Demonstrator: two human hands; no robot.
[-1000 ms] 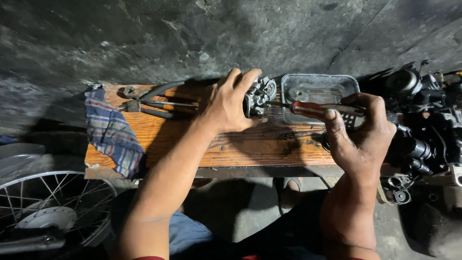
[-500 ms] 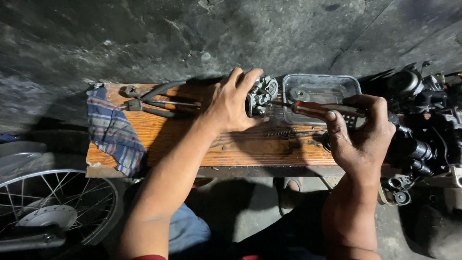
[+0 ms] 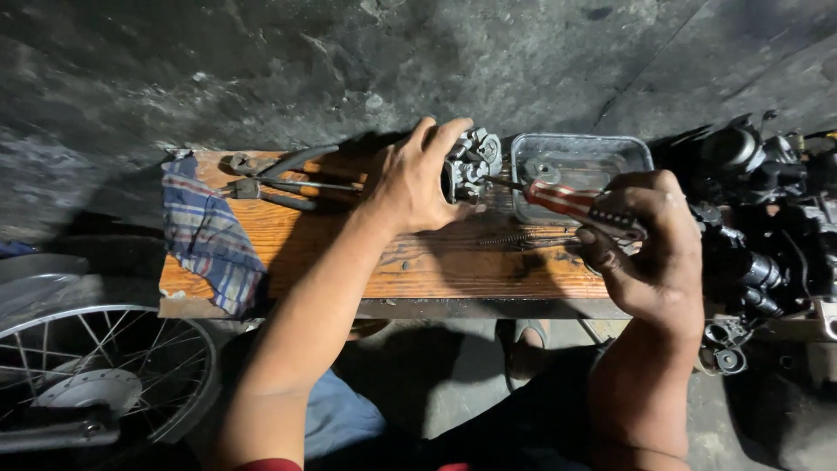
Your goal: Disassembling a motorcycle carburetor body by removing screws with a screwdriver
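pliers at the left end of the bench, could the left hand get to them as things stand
Probably yes, once it lets go. The left hand grips the metal carburettor part, and the pliers lie on the wooden bench just beside its wrist, uncovered, with only the checked cloth further off.

Left hand grips carburetor; right hand holds screwdriver.

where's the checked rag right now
In the head view the checked rag drapes over the left end of the wooden bench, just below the pliers and above the spoked wheel.
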